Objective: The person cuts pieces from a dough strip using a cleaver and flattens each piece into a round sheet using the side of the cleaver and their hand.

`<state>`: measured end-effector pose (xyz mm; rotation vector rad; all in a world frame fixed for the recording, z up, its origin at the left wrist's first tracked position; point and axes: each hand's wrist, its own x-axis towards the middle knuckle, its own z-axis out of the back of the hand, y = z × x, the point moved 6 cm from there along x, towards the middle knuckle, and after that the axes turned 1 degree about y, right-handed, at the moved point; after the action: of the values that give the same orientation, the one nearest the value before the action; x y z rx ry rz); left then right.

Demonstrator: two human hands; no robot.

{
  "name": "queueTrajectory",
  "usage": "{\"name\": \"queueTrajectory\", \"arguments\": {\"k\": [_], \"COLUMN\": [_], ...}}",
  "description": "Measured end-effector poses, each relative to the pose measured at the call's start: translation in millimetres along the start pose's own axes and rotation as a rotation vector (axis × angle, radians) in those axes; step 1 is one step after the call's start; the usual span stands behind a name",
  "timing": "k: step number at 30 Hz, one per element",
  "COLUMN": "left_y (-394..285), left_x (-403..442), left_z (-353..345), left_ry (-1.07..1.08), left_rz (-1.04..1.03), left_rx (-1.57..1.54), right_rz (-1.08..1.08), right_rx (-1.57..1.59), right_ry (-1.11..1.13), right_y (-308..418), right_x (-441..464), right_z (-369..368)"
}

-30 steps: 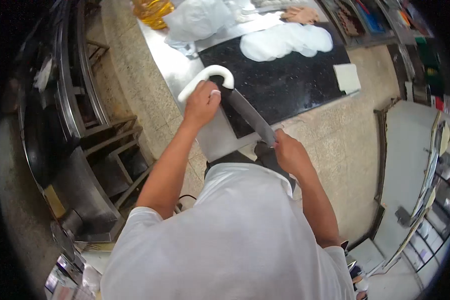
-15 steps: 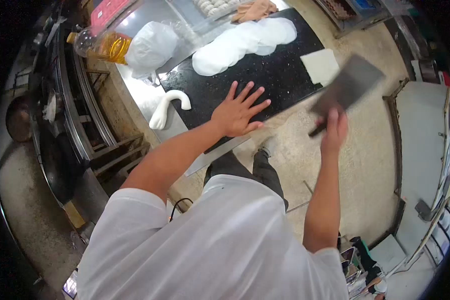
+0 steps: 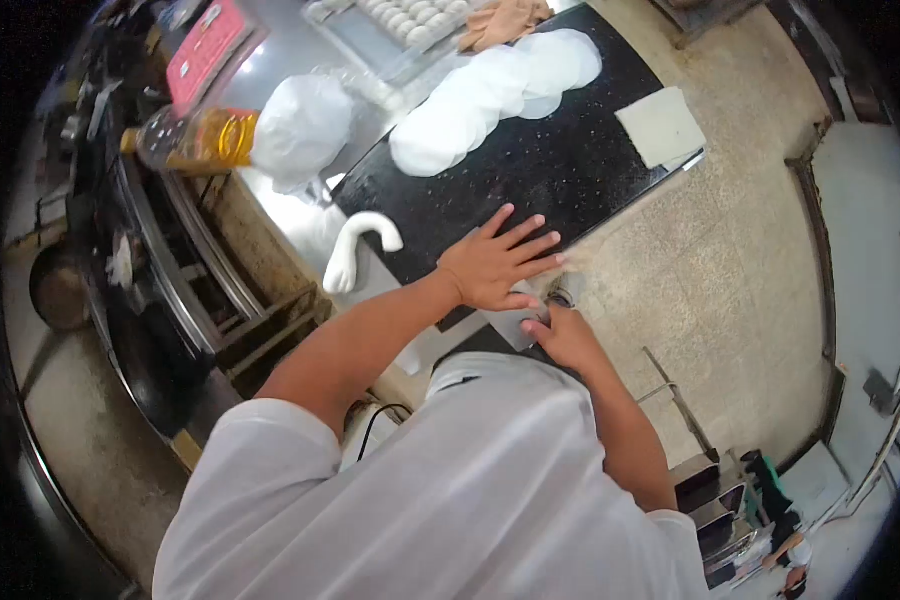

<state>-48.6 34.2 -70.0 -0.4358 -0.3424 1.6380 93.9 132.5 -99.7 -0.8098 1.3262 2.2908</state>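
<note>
My left hand [image 3: 495, 265] is spread flat, palm down, over the near edge of the black board [image 3: 530, 185], its fingers apart. Just beside it, my right hand [image 3: 566, 335] is closed on the cleaver [image 3: 515, 325], whose blade is partly hidden under my left hand. A curved strip of white dough [image 3: 348, 250] lies at the board's left edge. Overlapping round white dough sheets [image 3: 490, 95] run across the far part of the board. At the board's right corner rests a square pale sheet [image 3: 660, 128].
On the metal table [image 3: 280, 35] stand a bottle of yellow oil [image 3: 195, 138], a white plastic bag [image 3: 302, 130], a pink tray [image 3: 210, 50] and a tray of dough balls [image 3: 415, 20]. A brown cloth [image 3: 502, 24] lies behind the dough sheets. A person [image 3: 795, 555] is at the lower right.
My right hand has brought the cleaver from the right, where it was raised, down beside my left hand. Earlier my left hand let go of the dough strip and moved onto the board.
</note>
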Motion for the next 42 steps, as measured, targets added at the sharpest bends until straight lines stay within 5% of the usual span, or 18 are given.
{"name": "queueTrajectory", "arguments": {"k": [3,10,12,16,21,24,28,37,42], "left_y": [14,30,-10,5,59,49,-18,70,-8], "left_x": [17,43,16,26,67,62,20,78,24], "left_z": [12,34,9,0,42,34,-11,61,-11], "left_ry": [-0.056,-0.221,0.143,0.080,-0.009,-0.071,0.100,-0.169,0.045], "left_rz": [-0.032,0.068,-0.243,-0.361,-0.178,-0.227,-0.272,-0.095,-0.151], "left_rx": [0.102,0.191,0.116,-0.005,0.172,0.133,0.035,0.187,0.122], "right_rz": [-0.115,-0.021,0.034,-0.243,-0.140,-0.115,-0.151,-0.153,-0.131], "right_rx": [0.014,0.058,0.027,-0.031,-0.262,-0.141,-0.027,-0.312,-0.121], "right_ry": [0.140,-0.016,-0.010,-0.116,-0.083,-0.207,-0.104,-0.187,-0.046], "right_y": [13,15,0,19,55,39,10,61,8], "right_x": [18,14,-21,-15,36,17,-31,28,-23], "right_z": [38,49,12,19,83,51,7,88,18]}}
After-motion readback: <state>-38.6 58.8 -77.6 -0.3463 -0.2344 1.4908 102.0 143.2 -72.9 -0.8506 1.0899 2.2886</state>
